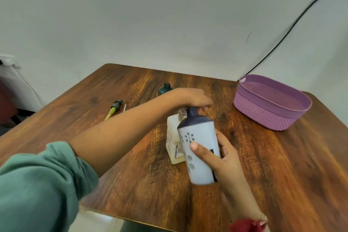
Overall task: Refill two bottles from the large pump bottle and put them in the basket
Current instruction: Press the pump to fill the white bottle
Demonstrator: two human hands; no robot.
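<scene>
At centre, my right hand [227, 156] grips the white bottle [199, 135] — touching the pump bottle [172, 137], yellowish liquid low inside; my left hand [192, 98] covers its pump, grip unclear.

On the desk [282, 175] we find the pump bottle [173, 143] near the middle, and the bottle [199, 149] in the right hand [224, 156] is just before it. Behind it stands a small bottle [165, 89], a loose pump [114, 109] lies to the left, and the basket [263, 117] sits far right.
</scene>
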